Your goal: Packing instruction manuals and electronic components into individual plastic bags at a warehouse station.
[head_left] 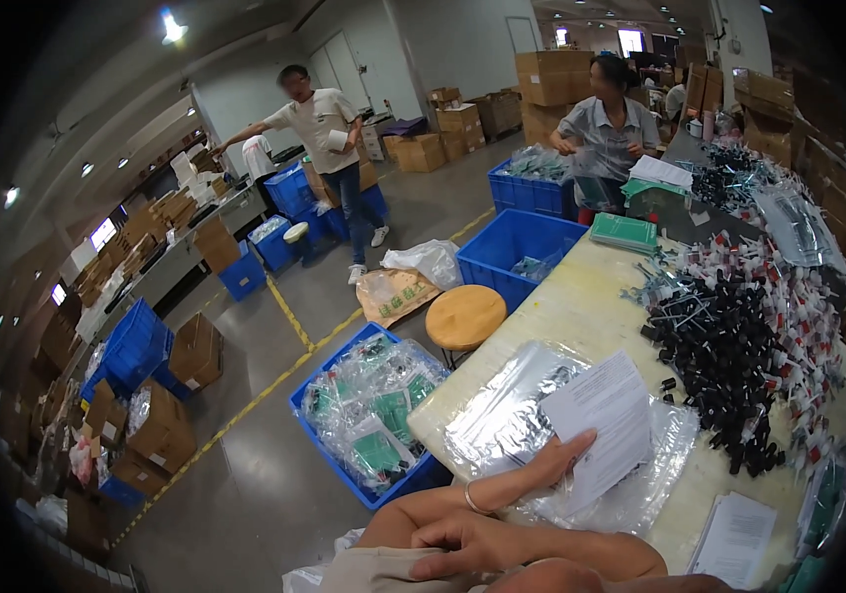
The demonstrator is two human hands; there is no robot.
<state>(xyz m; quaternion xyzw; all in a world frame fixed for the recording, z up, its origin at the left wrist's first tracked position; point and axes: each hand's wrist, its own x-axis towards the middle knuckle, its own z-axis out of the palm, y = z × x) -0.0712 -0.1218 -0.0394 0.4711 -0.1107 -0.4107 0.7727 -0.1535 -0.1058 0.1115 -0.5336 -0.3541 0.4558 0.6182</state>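
My left hand (559,461), with a bracelet at the wrist, grips a white printed sheet (603,420) by its left edge. The sheet tilts over a stack of clear plastic bags (512,405) on the near part of the table. Low in the view, my right hand (467,546) rests on beige cloth over my lap, its fingers curled in and nothing visible in them. To the right of the bags lies a large heap of small black-capped parts (714,366), with white and red pieces (803,366) behind it.
Left of the table stand a blue crate of bagged green items (363,415), a round wooden stool (465,316) and another blue crate (532,232). More sheets (734,539) lie near right. A co-worker (613,128) sits across; another person (329,148) stands in the aisle.
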